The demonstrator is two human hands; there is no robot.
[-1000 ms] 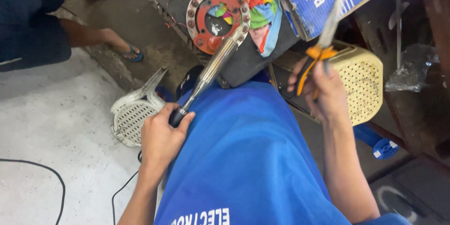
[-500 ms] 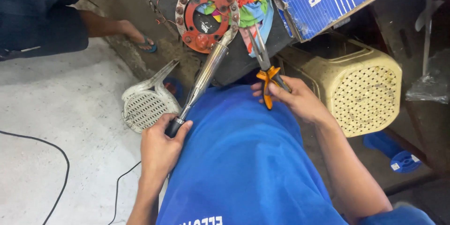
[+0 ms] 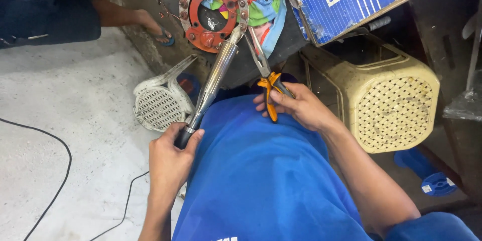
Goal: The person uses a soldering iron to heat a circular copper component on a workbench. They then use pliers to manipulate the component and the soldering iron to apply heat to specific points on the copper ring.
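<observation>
We see the round red metal plate with a ring of bolts (image 3: pixel 215 11) lying far from us on a dark ledge, over a colourful cloth (image 3: pixel 261 0). Our left hand (image 3: pixel 170 158) is wrapped around the black grip of a long chrome socket wrench (image 3: pixel 213 78) seated on a bolt at the plate's near edge. Our right hand (image 3: pixel 296 108) squeezes orange-handled long-nose pliers (image 3: pixel 266 78), tips at the same edge. The loose plate could turn and the wrench slip off.
</observation>
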